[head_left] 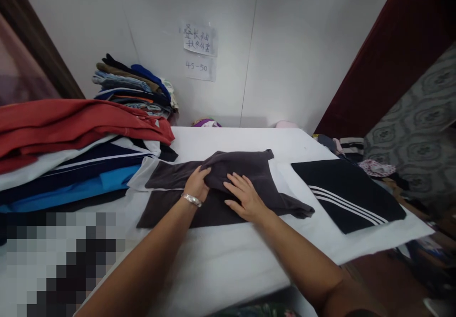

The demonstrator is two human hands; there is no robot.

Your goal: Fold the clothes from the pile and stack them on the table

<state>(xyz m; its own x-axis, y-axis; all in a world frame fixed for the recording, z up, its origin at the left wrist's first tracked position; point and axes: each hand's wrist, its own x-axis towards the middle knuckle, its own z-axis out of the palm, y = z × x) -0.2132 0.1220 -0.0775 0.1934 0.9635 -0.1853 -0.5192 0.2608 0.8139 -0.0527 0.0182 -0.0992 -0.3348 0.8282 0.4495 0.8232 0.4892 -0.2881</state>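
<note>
1. Our left hand (pixel 196 186) pinches a fold of the dark grey-brown cloth garment (pixel 245 161).
2. Our right hand (pixel 248 197) lies on it, fingers slightly spread.
3. The garment lies across the white cloth-covered table (pixel 228 139).

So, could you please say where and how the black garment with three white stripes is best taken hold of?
Probably grip the black garment by its near edge, the right hand coming from the person's side, thumb on top: the garment lies flat and folded on the white table, with that edge facing the person.
</note>
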